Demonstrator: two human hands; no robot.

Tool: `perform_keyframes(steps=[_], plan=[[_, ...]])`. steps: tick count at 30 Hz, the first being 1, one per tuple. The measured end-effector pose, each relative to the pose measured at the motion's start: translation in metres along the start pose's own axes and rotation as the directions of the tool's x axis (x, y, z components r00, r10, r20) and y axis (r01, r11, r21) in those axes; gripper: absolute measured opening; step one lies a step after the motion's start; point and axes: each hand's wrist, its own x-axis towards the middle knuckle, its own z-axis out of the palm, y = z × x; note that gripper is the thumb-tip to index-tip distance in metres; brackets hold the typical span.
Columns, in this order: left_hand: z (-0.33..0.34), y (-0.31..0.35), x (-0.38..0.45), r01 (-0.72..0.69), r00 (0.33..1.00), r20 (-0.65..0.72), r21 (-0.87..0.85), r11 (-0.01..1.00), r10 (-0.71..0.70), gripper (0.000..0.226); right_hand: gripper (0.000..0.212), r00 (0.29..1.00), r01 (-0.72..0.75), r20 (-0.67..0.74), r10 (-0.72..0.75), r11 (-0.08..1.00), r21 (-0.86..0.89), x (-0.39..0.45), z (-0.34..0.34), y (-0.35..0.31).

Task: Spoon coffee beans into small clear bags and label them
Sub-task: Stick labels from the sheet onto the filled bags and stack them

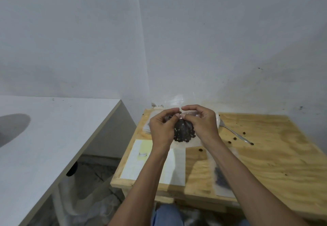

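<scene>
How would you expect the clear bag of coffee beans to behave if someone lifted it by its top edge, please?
The clear bag looks like thin film, so it would probably sag, with the beans bunching low. Both the left hand and right hand pinch its top, which suggests it may spill if let go. Loose beans on the wooden table would likely roll.

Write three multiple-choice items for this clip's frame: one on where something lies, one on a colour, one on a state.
1. Where does the thin metal spoon lie?
A. On the pale plywood table, right of the hands
B. On the white counter
C. In the right hand

2. What colour is the sticky note pad near the table's left edge?
A. Blue
B. Pale yellow
C. Red

3. What state is the small clear plastic bag of dark coffee beans in?
A. Lying untouched
B. Empty
C. Held by both hands at its top

Answers: A, the spoon rests on the wood beside loose beans; B, its top sheet shows pale yellow; C, left hand and right hand pinch it.
</scene>
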Motion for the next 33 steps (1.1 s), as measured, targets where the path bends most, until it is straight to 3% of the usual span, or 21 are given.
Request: perform_keyframes(steps=[2, 5, 7, 11, 16, 18, 20, 22, 24, 29, 33], plan=[[-0.009, -0.009, 0.008, 0.040, 0.999, -0.003, 0.000, 0.999, -0.040, 0.022, 0.018, 0.999, -0.008, 0.048, 0.010, 0.999, -0.044, 0.002, 0.005, 0.008], [-0.029, -0.026, 0.029, 0.088, 0.996, 0.009, 0.026, 0.996, -0.089, 0.032, 0.035, 0.974, -0.056, 0.209, 0.084, 0.989, -0.139, 0.009, 0.016, 0.019], [-0.044, -0.037, 0.046, 0.092, 0.993, 0.066, 0.051, 0.994, -0.095, 0.039, 0.044, 0.963, -0.090, 0.236, 0.128, 0.982, -0.165, 0.016, 0.027, 0.029], [-0.068, -0.057, 0.079, 0.069, 0.994, 0.065, 0.224, 0.972, -0.086, 0.044, 0.047, 0.971, -0.153, 0.159, 0.179, 0.975, -0.161, 0.035, 0.059, 0.050], [-0.078, -0.085, 0.122, 0.016, 1.000, 0.012, 0.470, 0.883, -0.025, 0.026, 0.048, 0.976, -0.183, 0.073, 0.207, 0.949, -0.256, 0.061, 0.098, 0.081], [-0.079, -0.095, 0.136, -0.007, 1.000, 0.006, 0.564, 0.826, 0.004, 0.024, 0.046, 0.980, -0.144, 0.069, 0.184, 0.910, -0.388, 0.068, 0.107, 0.090], [-0.079, -0.107, 0.146, -0.001, 1.000, -0.003, 0.636, 0.772, 0.003, 0.019, 0.041, 0.987, -0.062, 0.084, 0.138, 0.805, -0.590, 0.073, 0.112, 0.098], [-0.076, -0.115, 0.148, 0.039, 0.999, -0.016, 0.661, 0.749, -0.037, 0.008, 0.035, 0.990, 0.001, 0.100, 0.102, 0.692, -0.722, 0.075, 0.113, 0.103], [-0.075, -0.118, 0.148, 0.049, 0.999, -0.021, 0.668, 0.743, -0.048, 0.007, 0.033, 0.989, 0.010, 0.103, 0.105, 0.651, -0.759, 0.078, 0.112, 0.105], [-0.073, -0.114, 0.146, 0.028, 0.999, -0.030, 0.667, 0.744, -0.011, 0.013, 0.042, 0.985, 0.013, 0.122, 0.122, 0.652, -0.758, 0.081, 0.108, 0.104], [-0.066, -0.094, 0.133, -0.084, 0.993, -0.002, 0.699, 0.710, 0.119, 0.021, 0.045, 0.991, 0.008, 0.096, 0.088, 0.696, -0.718, 0.072, 0.099, 0.081]])
